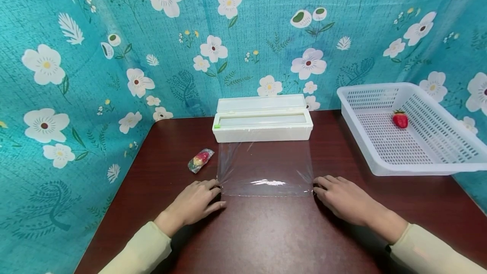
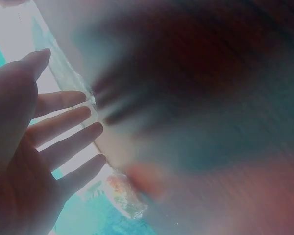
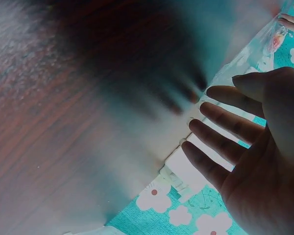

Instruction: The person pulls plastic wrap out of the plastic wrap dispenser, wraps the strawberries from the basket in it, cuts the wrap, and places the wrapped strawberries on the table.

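Observation:
A sheet of clear cling film [image 1: 266,164] lies on the dark table, drawn out from a white cling film dispenser [image 1: 262,134] whose lid stands up. At the sheet's near left corner my left hand [image 1: 195,201] touches the edge with its fingertips. My right hand [image 1: 342,198] does the same at the near right corner. Both wrist views show fairly straight, spread fingers, with thumbs apart from them, on the left hand [image 2: 44,142] and right hand [image 3: 255,147]. Beyond the left hand lies a strawberry wrapped in film [image 1: 200,160].
A white perforated plastic basket [image 1: 376,167] stands at the back right with one bare strawberry [image 1: 400,119] inside. A small green slider [image 1: 217,126] sits at the dispenser's left end. Teal flowered cloth [image 1: 243,71] hangs behind and beside the table [image 1: 266,231].

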The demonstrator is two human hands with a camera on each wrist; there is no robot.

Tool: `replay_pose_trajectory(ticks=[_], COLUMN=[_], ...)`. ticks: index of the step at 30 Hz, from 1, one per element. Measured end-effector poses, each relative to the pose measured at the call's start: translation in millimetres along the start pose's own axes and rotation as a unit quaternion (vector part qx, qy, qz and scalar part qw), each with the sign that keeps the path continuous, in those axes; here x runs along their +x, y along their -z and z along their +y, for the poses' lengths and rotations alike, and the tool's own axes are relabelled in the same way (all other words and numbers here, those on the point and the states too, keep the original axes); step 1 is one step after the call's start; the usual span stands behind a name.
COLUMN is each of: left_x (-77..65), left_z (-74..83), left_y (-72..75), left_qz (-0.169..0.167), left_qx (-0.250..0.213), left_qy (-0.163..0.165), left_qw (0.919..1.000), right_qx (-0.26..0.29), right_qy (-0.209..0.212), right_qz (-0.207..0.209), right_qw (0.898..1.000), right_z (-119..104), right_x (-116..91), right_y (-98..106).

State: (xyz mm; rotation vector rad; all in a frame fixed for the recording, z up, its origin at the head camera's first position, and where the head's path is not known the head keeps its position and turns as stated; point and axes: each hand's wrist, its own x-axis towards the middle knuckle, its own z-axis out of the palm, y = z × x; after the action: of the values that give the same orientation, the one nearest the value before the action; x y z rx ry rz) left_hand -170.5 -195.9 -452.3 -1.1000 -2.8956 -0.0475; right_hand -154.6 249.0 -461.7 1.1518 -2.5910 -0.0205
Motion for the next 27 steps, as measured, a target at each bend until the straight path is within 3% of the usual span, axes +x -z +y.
replay_pose_trajectory(ticks=[16, 21, 27], left_x=[9.3, 24.5, 54.5], left_z=[1.8, 3.5, 1.6], left_y=[11.5, 23.7, 41.5], left_qz=[0.006, 0.021, 0.056], left_qx=[0.017, 0.025, 0.028], left_qy=[-0.006, -0.009, -0.016], left_qw=[0.9998, 0.9994, 0.9979], right_qx=[-0.016, -0.017, -0.008], right_qy=[-0.016, -0.015, -0.012], right_qz=[-0.018, -0.01, -0.005], right_qw=[1.0, 1.0, 1.0], right_z=[-3.8, -4.6, -4.9], right_x=[8.6, 16.6, 31.2], right_y=[14.2, 27.3, 56.5])
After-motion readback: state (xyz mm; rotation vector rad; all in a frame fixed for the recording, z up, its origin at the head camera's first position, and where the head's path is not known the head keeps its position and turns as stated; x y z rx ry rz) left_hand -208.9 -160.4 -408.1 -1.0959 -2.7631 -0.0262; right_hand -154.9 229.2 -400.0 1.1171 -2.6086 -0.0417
